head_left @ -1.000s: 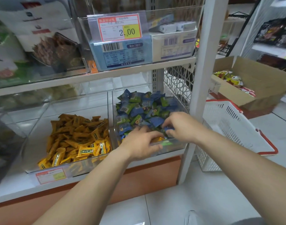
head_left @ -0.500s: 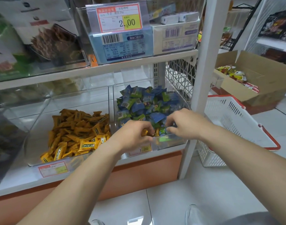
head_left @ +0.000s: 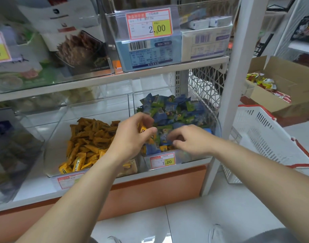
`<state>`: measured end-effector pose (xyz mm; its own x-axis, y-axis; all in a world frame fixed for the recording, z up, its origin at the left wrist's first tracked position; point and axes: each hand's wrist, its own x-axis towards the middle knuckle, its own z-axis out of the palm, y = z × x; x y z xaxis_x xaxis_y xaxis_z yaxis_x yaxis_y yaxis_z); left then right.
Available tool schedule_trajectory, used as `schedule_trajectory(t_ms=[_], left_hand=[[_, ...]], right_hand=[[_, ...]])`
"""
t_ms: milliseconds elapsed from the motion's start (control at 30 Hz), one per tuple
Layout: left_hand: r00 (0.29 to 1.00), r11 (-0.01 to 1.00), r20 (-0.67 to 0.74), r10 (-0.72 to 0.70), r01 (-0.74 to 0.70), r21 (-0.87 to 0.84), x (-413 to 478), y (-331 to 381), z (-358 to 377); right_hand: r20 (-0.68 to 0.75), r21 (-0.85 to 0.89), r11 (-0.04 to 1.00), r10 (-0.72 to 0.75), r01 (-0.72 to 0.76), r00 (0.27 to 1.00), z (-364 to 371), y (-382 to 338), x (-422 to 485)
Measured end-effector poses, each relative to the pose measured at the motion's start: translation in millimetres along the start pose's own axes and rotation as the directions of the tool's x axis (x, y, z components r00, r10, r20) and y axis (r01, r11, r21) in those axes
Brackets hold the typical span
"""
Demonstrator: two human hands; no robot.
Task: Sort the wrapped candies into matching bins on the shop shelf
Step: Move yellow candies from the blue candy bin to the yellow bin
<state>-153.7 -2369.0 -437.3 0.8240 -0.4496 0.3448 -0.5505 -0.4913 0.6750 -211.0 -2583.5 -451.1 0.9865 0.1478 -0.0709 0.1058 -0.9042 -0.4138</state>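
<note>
Yellow candy [head_left: 141,128] pinched in the left grip [head_left: 132,137], above the front left corner of the bin of blue candies [head_left: 218,127]. Matching yellow bin [head_left: 57,130] just to the left, so nearer to this hand. Right grip [head_left: 192,139] curled down inside the blue bin beside more yellow strays [head_left: 163,147]; cannot tell if holding one.
</note>
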Motion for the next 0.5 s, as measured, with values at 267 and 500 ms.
schedule_trajectory(t_ms=[267,500], left_hand=[[0.999,1.0,-0.043,-0.015,0.015,0.01,-7,-7,-19],[0.997,0.993,-0.03,-0.076,0.072,-0.098,-10,-10,-24]], right_hand=[[-0.097,-0.04,0.998,-0.044,0.04,0.994,7,-18,12],[0.072,0.012,1.0,0.0,-0.001,0.997,11,-23,25]])
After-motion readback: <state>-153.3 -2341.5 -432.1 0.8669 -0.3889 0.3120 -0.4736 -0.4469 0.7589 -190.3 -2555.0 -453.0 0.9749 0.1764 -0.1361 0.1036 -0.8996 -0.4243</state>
